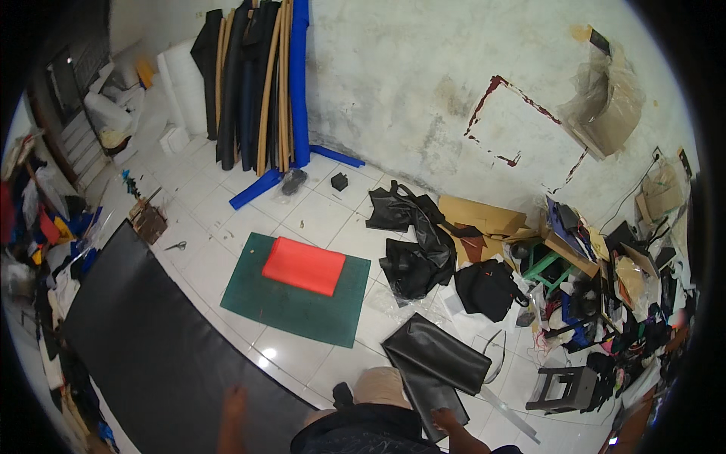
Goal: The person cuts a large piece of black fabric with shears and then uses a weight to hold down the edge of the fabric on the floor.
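On the left, a long black leatherette sheet (174, 333) is spread over the floor. My left hand (236, 397) is over its near part, the fingers smeared by motion. To the right of my knees lies a folded black leatherette piece (439, 352), glossy and creased. My right hand (448, 420) is closed at its lower flap, gripping the material near the edge. Ahead of me, a folded red fabric piece (304, 265) rests on a green cutting mat (295, 325).
Scissors (176, 246) lie beyond the black sheet. Black and blue rolls (249, 91) lean on the wall. Black scraps (416, 250), a black bag (490, 290), a metal ruler (510, 416) and a grey stool (561, 389) are on the right, before a cluttered heap (597, 295).
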Available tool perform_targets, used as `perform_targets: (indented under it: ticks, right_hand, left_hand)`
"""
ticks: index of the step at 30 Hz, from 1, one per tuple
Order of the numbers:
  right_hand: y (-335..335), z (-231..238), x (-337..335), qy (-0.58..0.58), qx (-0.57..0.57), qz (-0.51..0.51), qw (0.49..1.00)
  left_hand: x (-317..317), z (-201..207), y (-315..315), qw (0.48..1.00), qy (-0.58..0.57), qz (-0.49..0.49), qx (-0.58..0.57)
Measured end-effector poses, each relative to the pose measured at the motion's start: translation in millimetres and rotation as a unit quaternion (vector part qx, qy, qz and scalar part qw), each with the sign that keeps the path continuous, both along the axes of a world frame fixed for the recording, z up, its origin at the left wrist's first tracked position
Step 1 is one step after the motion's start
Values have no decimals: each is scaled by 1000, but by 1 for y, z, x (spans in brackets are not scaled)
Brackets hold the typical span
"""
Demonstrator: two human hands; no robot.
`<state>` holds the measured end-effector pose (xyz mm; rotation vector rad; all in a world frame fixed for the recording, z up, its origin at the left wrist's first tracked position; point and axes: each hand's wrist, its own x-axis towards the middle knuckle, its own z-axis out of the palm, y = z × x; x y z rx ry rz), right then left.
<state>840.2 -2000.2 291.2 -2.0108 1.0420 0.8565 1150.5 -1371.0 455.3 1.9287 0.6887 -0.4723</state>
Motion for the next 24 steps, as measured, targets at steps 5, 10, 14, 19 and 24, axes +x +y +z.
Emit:
perform_targets:
  ticks: [5, 10, 14, 19, 24]
  right_hand:
    - [22, 40, 108, 5, -6, 31, 999]
    - [7, 58, 257, -55, -134, 222, 964]
    - [11, 74, 531, -106, -183, 65, 975]
    - [81, 130, 780, -450, -178, 52, 873]
    - [285, 269, 936, -539, 42, 115, 833]
  left_hand:
    - [154, 14, 17, 994, -96, -8, -42]
    - [271, 1, -34, 981, 37, -186, 29]
    - [379, 13, -93, 946, 65, -315, 33]
    - [479, 7, -125, 896, 63, -440, -1]
    - [603, 19, -36, 918, 25, -395, -1]
